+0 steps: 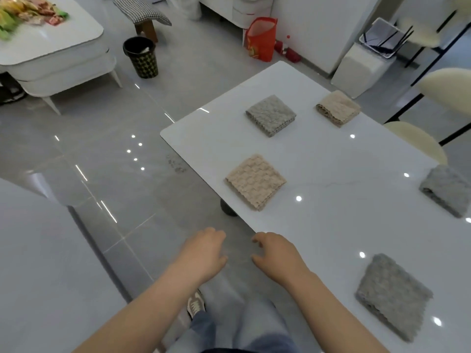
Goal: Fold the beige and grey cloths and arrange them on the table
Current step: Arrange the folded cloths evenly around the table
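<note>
beige cloths (pixel 255 181), grey cloths (pixel 271 115): folded squares | left hand (pixel 204 250), right hand (pixel 277 256): grips loose, empty

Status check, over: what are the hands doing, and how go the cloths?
Left hand, right hand: both empty, loosely curled, by the table edge. Three grey cloths, two beige cloths lie folded, apart. Nothing in the way.
</note>
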The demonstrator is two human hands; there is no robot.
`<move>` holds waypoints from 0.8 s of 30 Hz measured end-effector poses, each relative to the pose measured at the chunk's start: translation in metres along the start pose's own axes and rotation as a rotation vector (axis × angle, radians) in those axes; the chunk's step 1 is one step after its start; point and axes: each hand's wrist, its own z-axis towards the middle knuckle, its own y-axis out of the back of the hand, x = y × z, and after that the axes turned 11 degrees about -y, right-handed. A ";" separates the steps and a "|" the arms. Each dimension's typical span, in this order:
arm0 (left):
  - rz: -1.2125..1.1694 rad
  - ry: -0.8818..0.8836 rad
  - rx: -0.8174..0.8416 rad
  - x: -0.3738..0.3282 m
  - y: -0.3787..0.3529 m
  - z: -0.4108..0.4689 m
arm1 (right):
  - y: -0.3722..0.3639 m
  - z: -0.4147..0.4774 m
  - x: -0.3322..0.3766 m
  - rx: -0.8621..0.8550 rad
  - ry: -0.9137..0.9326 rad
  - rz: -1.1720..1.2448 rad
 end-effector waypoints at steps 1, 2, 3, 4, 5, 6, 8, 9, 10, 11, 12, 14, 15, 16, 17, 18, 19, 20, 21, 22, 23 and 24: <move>0.014 -0.016 0.011 0.007 0.004 0.002 | 0.000 0.002 0.005 -0.006 -0.018 0.016; 0.022 -0.030 0.020 0.012 0.008 0.005 | 0.001 0.004 0.009 -0.008 -0.034 0.028; 0.027 -0.042 0.032 0.017 0.012 0.009 | 0.001 0.007 0.011 -0.009 -0.048 0.039; 0.030 -0.054 0.041 0.022 0.015 0.013 | 0.002 0.010 0.013 -0.007 -0.064 0.048; 0.033 -0.067 0.051 0.025 0.018 0.018 | 0.004 0.013 0.014 -0.005 -0.078 0.053; 0.036 -0.083 0.061 0.028 0.021 0.024 | 0.006 0.017 0.015 -0.005 -0.092 0.059; 0.045 -0.110 0.076 0.031 0.029 0.038 | 0.011 0.029 0.015 -0.020 -0.122 0.083; 0.046 -0.118 0.083 0.032 0.034 0.047 | 0.014 0.036 0.014 -0.026 -0.138 0.099; 0.047 -0.126 0.093 0.033 0.038 0.056 | 0.017 0.044 0.014 -0.028 -0.153 0.116; 0.050 -0.138 0.101 0.035 0.043 0.065 | 0.020 0.052 0.013 -0.032 -0.165 0.132; 0.053 -0.148 0.104 0.036 0.048 0.076 | 0.024 0.062 0.012 -0.037 -0.174 0.144; 0.046 -0.150 0.102 0.040 0.059 0.094 | 0.034 0.080 0.011 -0.047 -0.184 0.165; 0.048 -0.153 0.101 0.041 0.066 0.102 | 0.039 0.088 0.010 -0.053 -0.188 0.178; 0.055 -0.161 0.106 0.042 0.071 0.110 | 0.043 0.096 0.009 -0.059 -0.197 0.191; 0.063 -0.164 0.112 0.043 0.076 0.117 | 0.047 0.102 0.009 -0.066 -0.212 0.204; 0.067 -0.163 0.114 0.043 0.081 0.124 | 0.051 0.108 0.008 -0.072 -0.229 0.222; 0.072 -0.164 0.110 0.044 0.085 0.133 | 0.053 0.114 0.007 -0.074 -0.243 0.240; 0.083 -0.169 0.105 0.044 0.089 0.142 | 0.055 0.120 0.005 -0.071 -0.255 0.255; 0.093 -0.176 0.102 0.044 0.092 0.150 | 0.055 0.125 0.003 -0.064 -0.267 0.263; 0.099 -0.184 0.102 0.043 0.094 0.157 | 0.054 0.128 0.002 -0.054 -0.281 0.266; 0.100 -0.195 0.106 0.042 0.095 0.163 | 0.054 0.130 0.001 -0.046 -0.300 0.271; 0.099 -0.207 0.112 0.040 0.096 0.168 | 0.053 0.132 0.000 -0.043 -0.319 0.279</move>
